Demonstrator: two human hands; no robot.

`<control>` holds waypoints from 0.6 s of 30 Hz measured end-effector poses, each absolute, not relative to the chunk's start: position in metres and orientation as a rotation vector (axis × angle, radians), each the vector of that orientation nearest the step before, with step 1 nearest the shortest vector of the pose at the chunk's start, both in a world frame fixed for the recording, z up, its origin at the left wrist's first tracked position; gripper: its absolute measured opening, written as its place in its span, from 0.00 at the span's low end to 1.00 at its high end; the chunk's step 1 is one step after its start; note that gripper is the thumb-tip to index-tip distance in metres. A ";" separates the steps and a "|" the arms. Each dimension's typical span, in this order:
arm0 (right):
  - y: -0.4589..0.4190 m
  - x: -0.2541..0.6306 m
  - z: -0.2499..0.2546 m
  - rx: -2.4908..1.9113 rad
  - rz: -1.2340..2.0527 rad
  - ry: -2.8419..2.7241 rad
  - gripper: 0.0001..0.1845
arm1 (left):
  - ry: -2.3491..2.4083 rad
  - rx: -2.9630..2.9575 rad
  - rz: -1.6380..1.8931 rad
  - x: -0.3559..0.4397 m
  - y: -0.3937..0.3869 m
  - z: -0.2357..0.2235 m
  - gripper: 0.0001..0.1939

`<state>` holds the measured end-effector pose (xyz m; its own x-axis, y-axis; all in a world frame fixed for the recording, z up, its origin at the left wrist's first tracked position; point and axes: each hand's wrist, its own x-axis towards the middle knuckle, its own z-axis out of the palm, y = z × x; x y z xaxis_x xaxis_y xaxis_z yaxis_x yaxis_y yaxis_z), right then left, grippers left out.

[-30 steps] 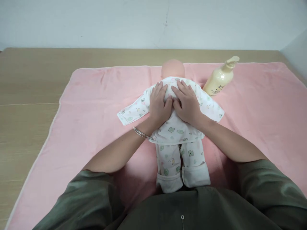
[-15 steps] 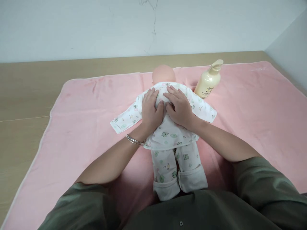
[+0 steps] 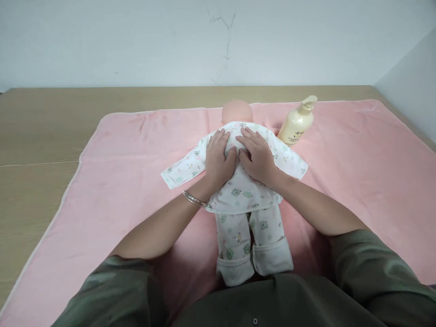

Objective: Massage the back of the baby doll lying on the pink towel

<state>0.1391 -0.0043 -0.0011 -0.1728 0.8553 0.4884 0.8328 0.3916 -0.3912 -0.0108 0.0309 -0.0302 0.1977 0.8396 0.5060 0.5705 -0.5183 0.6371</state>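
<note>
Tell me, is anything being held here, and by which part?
Nothing is held: the open left hand and open right hand lie on the white, printed cloth shirt of the bald, pinkish, round-headed doll.

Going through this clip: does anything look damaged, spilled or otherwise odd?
Yes: dark, branching crack-like lines mar the otherwise plain wall; whether cracks or pen marks, I can't tell. A faint whitish patch near the far right corner of the pink mat also stands out, cause unclear.
</note>
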 end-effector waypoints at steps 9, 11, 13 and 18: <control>-0.004 0.139 -0.003 -1.433 0.059 -1.989 0.22 | 1.326 2.195 1.236 -0.011 0.031 -0.031 0.23; -0.004 0.139 -0.003 -1.423 0.055 -1.989 0.22 | 1.331 2.188 1.239 -0.011 0.031 -0.030 0.22; -0.005 0.139 -0.002 -1.416 0.053 -1.988 0.22 | 1.338 2.182 1.232 -0.011 0.030 -0.029 0.22; -0.005 0.140 -0.001 -1.431 0.070 -1.989 0.22 | 1.345 2.173 1.211 -0.010 0.030 -0.028 0.23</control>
